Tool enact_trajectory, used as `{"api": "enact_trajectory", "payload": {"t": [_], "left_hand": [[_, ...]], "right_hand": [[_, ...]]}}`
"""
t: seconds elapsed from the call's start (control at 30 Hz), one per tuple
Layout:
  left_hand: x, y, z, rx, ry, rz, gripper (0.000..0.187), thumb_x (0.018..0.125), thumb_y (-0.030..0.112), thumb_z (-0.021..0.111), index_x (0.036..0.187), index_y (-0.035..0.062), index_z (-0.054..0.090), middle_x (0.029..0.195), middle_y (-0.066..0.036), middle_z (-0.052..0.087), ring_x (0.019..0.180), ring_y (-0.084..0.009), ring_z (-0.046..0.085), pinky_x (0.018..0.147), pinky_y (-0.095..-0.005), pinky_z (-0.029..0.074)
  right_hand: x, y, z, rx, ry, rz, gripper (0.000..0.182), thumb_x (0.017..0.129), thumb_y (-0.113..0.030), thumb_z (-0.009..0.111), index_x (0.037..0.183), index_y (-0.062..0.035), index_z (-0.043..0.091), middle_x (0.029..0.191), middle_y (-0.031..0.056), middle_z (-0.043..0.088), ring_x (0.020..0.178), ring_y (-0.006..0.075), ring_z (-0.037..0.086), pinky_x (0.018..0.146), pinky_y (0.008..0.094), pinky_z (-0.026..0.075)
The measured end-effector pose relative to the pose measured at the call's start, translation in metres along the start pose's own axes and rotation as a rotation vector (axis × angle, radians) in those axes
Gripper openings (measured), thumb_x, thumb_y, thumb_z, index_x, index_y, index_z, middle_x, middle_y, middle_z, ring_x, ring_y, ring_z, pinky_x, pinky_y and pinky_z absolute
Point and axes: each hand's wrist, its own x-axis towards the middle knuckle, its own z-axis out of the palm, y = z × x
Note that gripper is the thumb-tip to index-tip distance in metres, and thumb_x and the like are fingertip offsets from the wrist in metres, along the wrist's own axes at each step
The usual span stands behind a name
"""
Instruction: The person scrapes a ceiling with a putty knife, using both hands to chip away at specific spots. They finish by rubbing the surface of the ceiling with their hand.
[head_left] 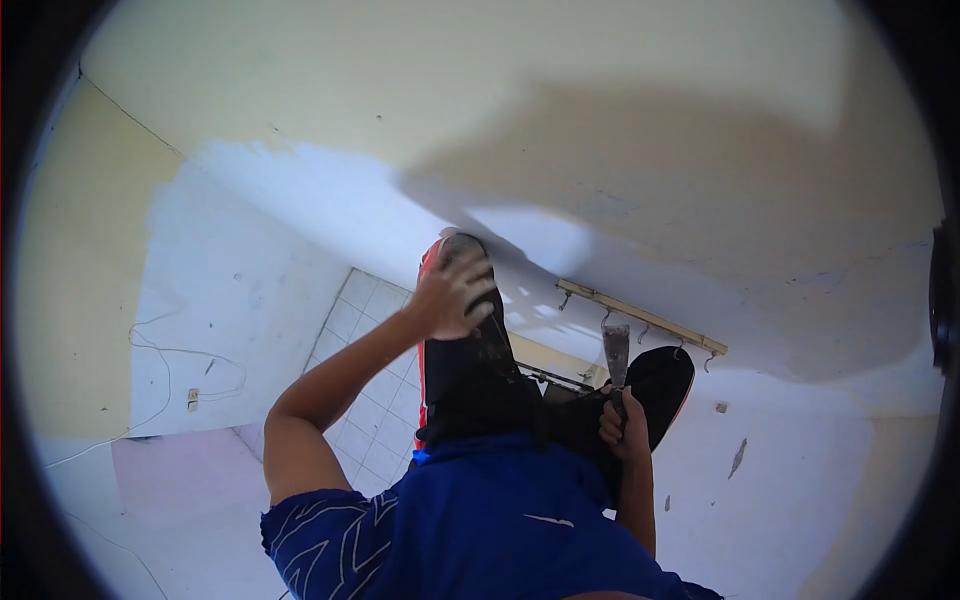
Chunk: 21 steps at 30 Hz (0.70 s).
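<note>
Black trouser knee [462,246] | left hand [452,298] over it, fingers spread | right hand [627,428] upright, fingers closed round scraper [616,352]

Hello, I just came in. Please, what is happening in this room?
A person in a blue shirt holds a scraper upright in the right hand, its blade not on the wall. The left hand, a little blurred, is open over the knee of the dark trousers. The wall is partly white and partly yellowish, and a rail with hooks is near the scraper.
</note>
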Motion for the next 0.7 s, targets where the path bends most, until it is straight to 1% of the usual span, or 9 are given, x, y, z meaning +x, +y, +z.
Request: {"api": "enact_trajectory", "payload": {"t": [0.2,0.33,0.37,0.47,0.53,0.57,0.6,0.63,0.7], "left_hand": [[-0.003,0.014,0.032,-0.14,0.379,-0.793,0.053,0.085,0.034,0.063,0.132,0.0112,0.057,0.147,-0.014,0.043,0.136,-0.0487,0.033,0.11,-0.0642,0.024],[-0.044,-0.025,0.017,-0.13,-0.184,0.102,0.053,0.081,0.037,0.068,0.127,0.0139,0.06,0.138,-0.013,0.052,0.135,-0.0369,0.04,0.111,-0.0612,0.025],[-0.046,-0.056,0.023,-0.185,-0.074,0.108,0.049,0.082,0.039,0.066,0.124,0.0148,0.063,0.133,-0.012,0.057,0.134,-0.0324,0.043,0.112,-0.0571,0.027],[-0.052,-0.174,0.052,-0.004,-0.306,-0.97,0.062,0.087,0.055,0.059,0.132,0.0121,0.056,0.132,-0.018,0.056,0.128,-0.0346,0.048,0.104,-0.0515,0.04],[-0.053,-0.179,0.1,-0.15,0.251,-0.788,0.063,0.088,0.057,0.055,0.129,0.0095,0.059,0.13,-0.022,0.057,0.127,-0.0355,0.05,0.104,-0.0494,0.04],[-0.046,-0.123,0.093,-0.42,0.082,-0.87,0.057,0.088,0.055,0.053,0.121,0.0093,0.065,0.129,-0.023,0.056,0.125,-0.0399,0.05,0.108,-0.0571,0.033],[-0.044,-0.097,0.116,0.101,-0.46,-0.233,0.053,0.084,0.053,0.055,0.111,0.0095,0.069,0.127,-0.022,0.058,0.122,-0.0441,0.05,0.109,-0.0661,0.023],[-0.041,0.007,0.072,0.275,-0.392,-0.433,0.051,0.082,0.054,0.057,0.106,0.0099,0.069,0.126,-0.021,0.059,0.119,-0.0463,0.051,0.108,-0.0719,0.015],[-0.053,0.057,0.104,-0.176,-0.442,0.069,0.048,0.089,0.048,0.054,0.118,0.0122,0.066,0.128,-0.019,0.058,0.122,-0.0411,0.051,0.114,-0.0557,0.026]], "right_hand": [[0.003,0.004,-0.011,0.229,-0.008,-0.031,0.042,0.105,-0.046,0.034,0.114,-0.009,0.053,0.056,-0.0055,0.028,0.039,0.0042,0.024,0.033,0.0204,0.022],[0.008,0.006,-0.011,0.228,-0.034,-0.013,0.043,0.105,-0.046,0.034,0.114,-0.0082,0.053,0.056,-0.0054,0.028,0.039,0.0043,0.024,0.033,0.0203,0.022],[0.009,0.005,-0.01,0.236,-0.043,-0.009,0.043,0.105,-0.045,0.035,0.113,-0.0079,0.054,0.056,-0.0053,0.029,0.039,0.0043,0.024,0.033,0.0203,0.022],[0.008,0.004,-0.005,0.23,-0.068,-0.007,0.043,0.105,-0.045,0.036,0.112,-0.0079,0.056,0.057,-0.0053,0.03,0.039,0.0043,0.025,0.034,0.0202,0.022],[0.016,0.006,-0.002,0.222,-0.084,-0.012,0.042,0.105,-0.045,0.036,0.112,-0.0082,0.056,0.057,-0.0053,0.03,0.039,0.0043,0.025,0.034,0.0201,0.022],[0.021,0.008,-0.005,0.261,-0.082,-0.019,0.042,0.105,-0.045,0.036,0.112,-0.0081,0.056,0.057,-0.0052,0.03,0.039,0.0043,0.025,0.034,0.02,0.023],[0.02,0.012,-0.008,0.301,-0.069,-0.016,0.042,0.105,-0.044,0.036,0.112,-0.008,0.056,0.056,-0.0051,0.03,0.039,0.0043,0.025,0.034,0.02,0.023],[0.023,0.01,-0.007,0.286,-0.058,0.0,0.042,0.105,-0.045,0.037,0.111,-0.0079,0.055,0.057,-0.0048,0.03,0.039,0.0046,0.025,0.034,0.0204,0.023],[0.024,0.004,-0.003,0.243,-0.04,0.008,0.042,0.105,-0.046,0.037,0.11,-0.0081,0.055,0.057,-0.0047,0.03,0.039,0.0047,0.025,0.034,0.0205,0.023]]}}
